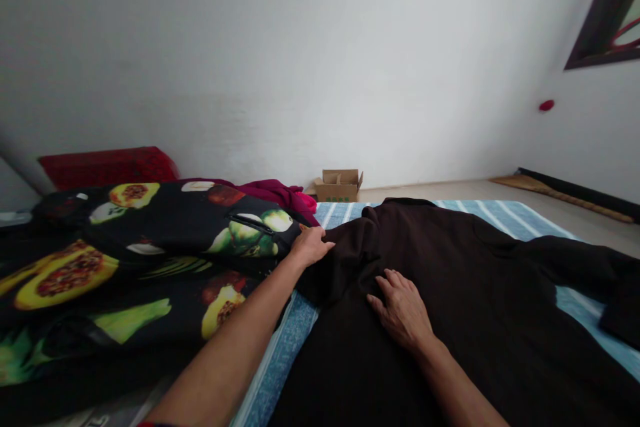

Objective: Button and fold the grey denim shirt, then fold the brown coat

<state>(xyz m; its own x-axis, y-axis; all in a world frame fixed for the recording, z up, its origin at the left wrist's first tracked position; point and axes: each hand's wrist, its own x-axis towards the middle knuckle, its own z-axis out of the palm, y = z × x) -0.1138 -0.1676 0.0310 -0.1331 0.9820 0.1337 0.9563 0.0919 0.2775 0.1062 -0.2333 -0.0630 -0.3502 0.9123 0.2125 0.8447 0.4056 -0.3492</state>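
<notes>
A dark brown long-sleeved garment (450, 293) lies spread out, with one sleeve reaching to the right and its left side bunched in folds. My left hand (311, 247) is closed on the edge of its left sleeve, right beside a black garment with a fruit print (175, 230). The fingertips of that hand are partly hidden. My right hand (403, 307) rests on the brown cloth near the folds, fingers stretched out and holding nothing.
Under the clothes is a blue and white striped sheet (505, 217). A magenta cloth (280, 193) lies behind the printed garment, near a red object (107, 167). An open cardboard box (339, 188) stands by the white wall. A long rolled item (565, 197) lies at the right.
</notes>
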